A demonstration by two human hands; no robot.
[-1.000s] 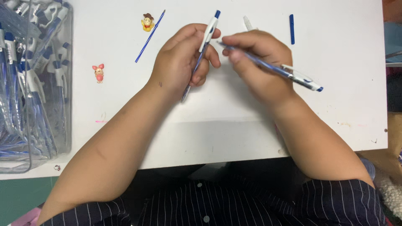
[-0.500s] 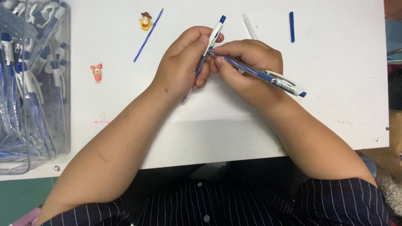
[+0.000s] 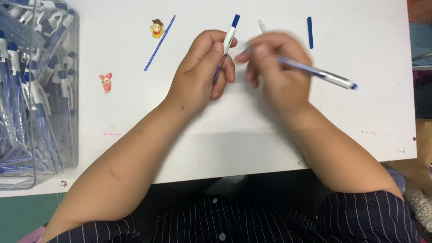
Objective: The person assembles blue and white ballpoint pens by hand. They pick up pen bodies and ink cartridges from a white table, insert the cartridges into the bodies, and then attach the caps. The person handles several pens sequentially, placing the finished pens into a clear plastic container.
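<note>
Left hand: the left hand (image 3: pixel 200 72), centre of the frame, is closed around a white pen with a blue cap end (image 3: pixel 228 42) pointing toward the top edge.
Right hand: the right hand (image 3: pixel 274 74), just right of centre and motion-blurred, grips a clear blue pen barrel (image 3: pixel 321 74) that sticks out toward the right.
Loose parts: a thin blue refill (image 3: pixel 159 42) lies at upper left of centre; a short blue piece (image 3: pixel 310 32) at upper right.
Container: a clear bin of pens (image 3: pixel 36 90) fills the left edge.
Risk: the blurred hand looks quick; a slip could flick the barrel off the table (image 3: pixel 360 126).
</note>
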